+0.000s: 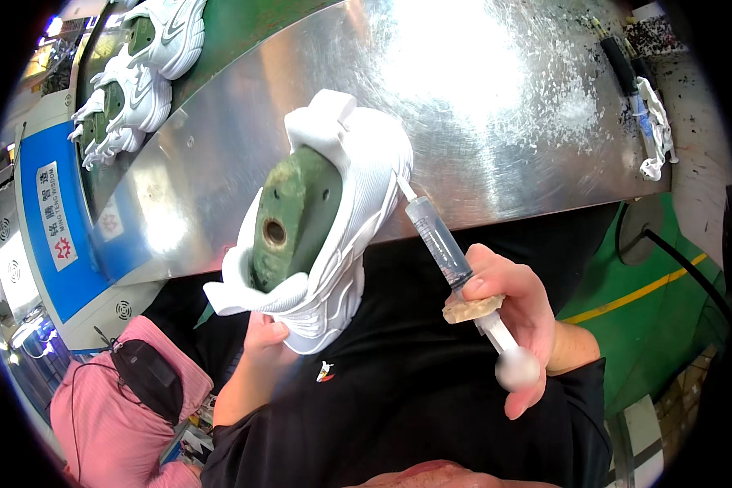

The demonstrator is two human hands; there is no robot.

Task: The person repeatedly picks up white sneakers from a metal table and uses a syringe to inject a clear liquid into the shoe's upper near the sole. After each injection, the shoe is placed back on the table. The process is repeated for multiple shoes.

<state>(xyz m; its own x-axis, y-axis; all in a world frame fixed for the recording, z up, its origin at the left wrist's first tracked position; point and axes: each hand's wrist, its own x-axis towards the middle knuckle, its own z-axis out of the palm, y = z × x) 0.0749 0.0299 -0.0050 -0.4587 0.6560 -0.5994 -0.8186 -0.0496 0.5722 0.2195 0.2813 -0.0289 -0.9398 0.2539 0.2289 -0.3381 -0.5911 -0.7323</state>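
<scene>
Left hand (262, 335) clamped on the lasted white sneaker (333, 220), right hand (512, 305) gripping the syringe (441, 244), needle at the upper, looks mid-injection; next needs steady plunger pressure.

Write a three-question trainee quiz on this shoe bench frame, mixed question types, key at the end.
1. True or false: the syringe tip touches the side of the white sneaker.
2. Which hand grips the sneaker from below? A) left hand B) right hand C) neither
3. Fill in: inside the sneaker sits a ____ shoe last.

Key
1. True; the needle meets the upper near the collar.
2. A; the right hand holds the syringe by its flange, with the plunger knob below the fingers.
3. Green.
</scene>
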